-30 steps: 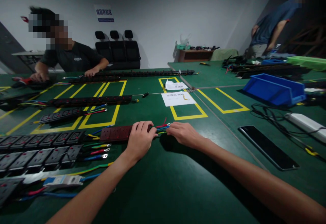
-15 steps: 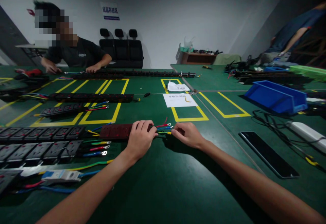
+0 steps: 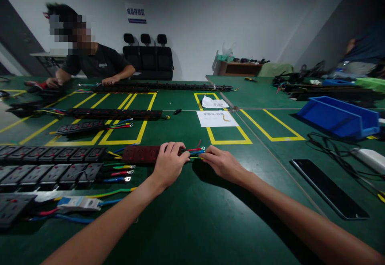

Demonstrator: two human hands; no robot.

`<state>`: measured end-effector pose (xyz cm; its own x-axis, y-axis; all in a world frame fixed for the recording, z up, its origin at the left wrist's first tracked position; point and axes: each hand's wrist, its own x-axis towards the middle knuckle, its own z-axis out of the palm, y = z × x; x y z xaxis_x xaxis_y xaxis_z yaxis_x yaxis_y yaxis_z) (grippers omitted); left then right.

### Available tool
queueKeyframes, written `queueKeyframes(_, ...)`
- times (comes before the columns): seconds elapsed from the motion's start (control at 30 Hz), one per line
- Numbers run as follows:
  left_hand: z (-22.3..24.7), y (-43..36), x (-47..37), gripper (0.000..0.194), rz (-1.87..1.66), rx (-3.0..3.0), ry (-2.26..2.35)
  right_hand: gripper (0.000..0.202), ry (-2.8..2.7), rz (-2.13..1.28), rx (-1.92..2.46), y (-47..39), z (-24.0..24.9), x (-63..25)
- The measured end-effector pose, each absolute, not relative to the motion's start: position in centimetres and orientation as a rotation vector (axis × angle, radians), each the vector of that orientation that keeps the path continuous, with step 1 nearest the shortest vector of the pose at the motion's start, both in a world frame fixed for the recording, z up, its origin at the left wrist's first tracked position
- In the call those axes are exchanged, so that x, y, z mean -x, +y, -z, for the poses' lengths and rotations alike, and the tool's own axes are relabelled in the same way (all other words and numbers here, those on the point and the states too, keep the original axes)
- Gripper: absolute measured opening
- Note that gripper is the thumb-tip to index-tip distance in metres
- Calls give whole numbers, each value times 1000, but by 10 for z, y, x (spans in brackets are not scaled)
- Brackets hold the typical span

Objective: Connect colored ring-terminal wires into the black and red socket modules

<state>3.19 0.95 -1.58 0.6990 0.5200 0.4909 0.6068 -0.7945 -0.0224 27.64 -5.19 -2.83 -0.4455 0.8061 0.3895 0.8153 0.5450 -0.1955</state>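
A dark red socket strip (image 3: 140, 153) lies across the green table in front of me. My left hand (image 3: 169, 164) is closed over its right end, thumb and fingers near where the wires come out. Red, blue and yellow-green wires (image 3: 197, 151) with ring terminals stick out to the right. My right hand (image 3: 225, 164) pinches at the wire tips by a blue terminal sleeve; its fingers partly cover the ends. One thin red wire points upward, outside the pinch.
Black socket strips (image 3: 49, 174) with lugged wires lie at left, near a breaker (image 3: 78, 203). At right are a phone (image 3: 329, 188), a blue bin (image 3: 338, 116), black cables and a white power strip (image 3: 373, 160). A co-worker (image 3: 99, 62) sits across the table.
My right fingertips have shifted slightly on the wire ends, from the yellow sleeve to the blue one. The view has swung a little left. The co-worker's one hand has moved towards a red tool.
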Motion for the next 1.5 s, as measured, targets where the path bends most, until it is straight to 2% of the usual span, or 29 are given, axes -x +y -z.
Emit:
queueKeyframes(0.4, 15, 9, -33, 13, 665, 2714, -886, 29, -2406, 199, 1200, -52, 23, -280)
queueKeyframes(0.63, 15, 10, -32, 12, 707, 2720, -874, 12, -2064, -138, 1295, -47, 26, -287)
queueKeyframes(0.93, 13, 10, -31, 13, 725, 2768, -892, 22, -2037, -310, 1483, -42, 24, -281)
queueKeyframes(1.1, 13, 10, -31, 17, 743, 2778, -892, 17, -2059, -219, 1432, -44, 25, -278)
queueKeyframes(1.23, 14, 11, -31, 22, 733, 2774, -897, 14, -2165, -16, 1413, -46, 27, -277)
queueKeyframes(1.37, 14, 11, -32, 20, 721, 2780, -894, 19, -2308, 231, 1354, -46, 27, -278)
queueKeyframes(1.5, 14, 11, -31, 20, 711, 2797, -899, 20, -2353, 270, 1323, -45, 27, -280)
